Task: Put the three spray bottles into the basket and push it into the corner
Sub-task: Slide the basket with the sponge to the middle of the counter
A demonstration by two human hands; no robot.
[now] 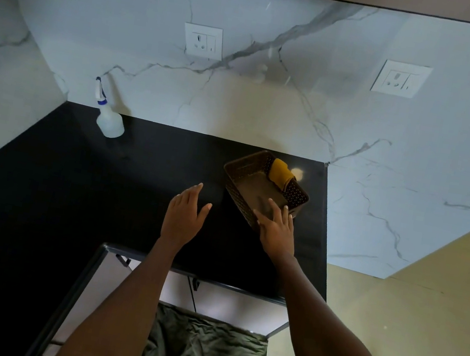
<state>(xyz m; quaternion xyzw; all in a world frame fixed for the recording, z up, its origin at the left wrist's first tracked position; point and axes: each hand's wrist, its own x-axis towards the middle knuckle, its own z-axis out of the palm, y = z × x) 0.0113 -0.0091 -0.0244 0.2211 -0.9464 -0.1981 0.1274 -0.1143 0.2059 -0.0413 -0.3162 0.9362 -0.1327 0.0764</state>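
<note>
A brown woven basket (248, 164) stands on the black counter (101, 186) near its right end, turned at an angle. A yellow cloth (280, 173) hangs over its far rim. My right hand (277, 226) lies over the basket's near corner with fingers spread, touching the rim. My left hand (185, 214) hovers open over the counter just left of the basket, holding nothing. One clear spray bottle (109, 118) with a white and blue trigger stands upright at the back left, against the marble wall. No other bottle is in view.
Marble walls close off the counter at the back, left and right. Two white wall sockets (203, 41) (400, 78) sit above. The counter's front edge (210, 279) has cabinet doors below it. Beige floor lies to the right.
</note>
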